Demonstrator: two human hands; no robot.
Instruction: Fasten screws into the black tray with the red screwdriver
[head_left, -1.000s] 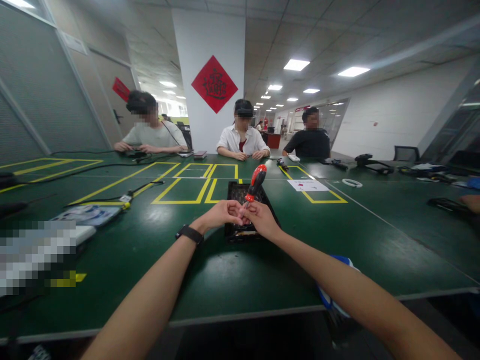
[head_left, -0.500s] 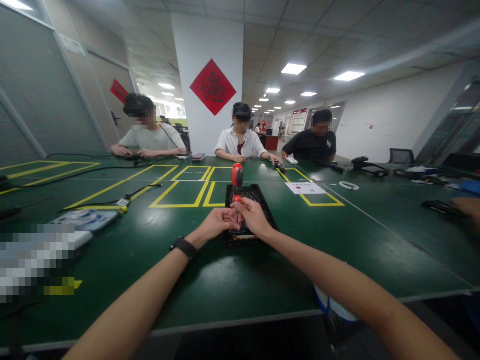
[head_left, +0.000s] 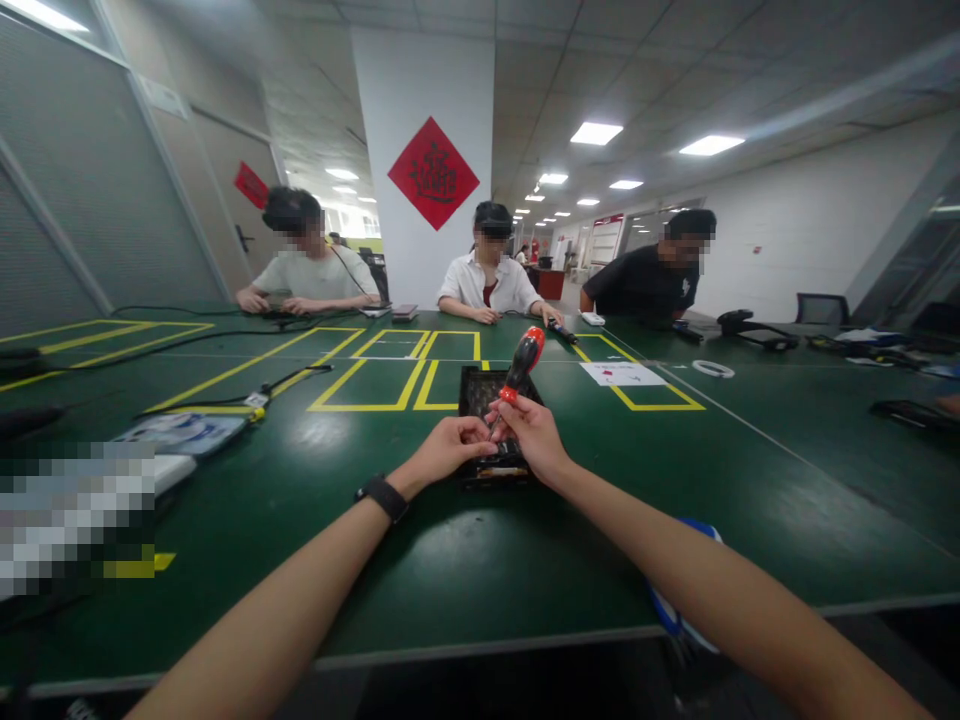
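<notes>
A screwdriver [head_left: 523,362] with a red and black handle leans to the right, its handle up and its shaft pointing down. My right hand [head_left: 536,437] is closed on it, fingers pinching just below the handle. Close to the lower end of the shaft, my left hand [head_left: 448,452] has its thumb and fingers together; what they hold, if anything, is too small to tell. Both hands are over a black, open, box-like housing [head_left: 474,392] on the green table. Its inside is partly hidden by my hands, and the screwdriver's tip cannot be made out.
Yellow tape [head_left: 360,408] marks rectangles on the table [head_left: 420,590]. A white paper [head_left: 622,374] and a white ring [head_left: 712,369] lie to the right. Cables and a flat packet [head_left: 191,434] lie left. Three people sit across the table, and a blue-edged object [head_left: 667,605] is below my right forearm.
The screwdriver has gone from nearly upright to tilted, its handle swinging right. My right hand has turned with it, while my left stays by the shaft's lower end. The view has shifted slightly.
</notes>
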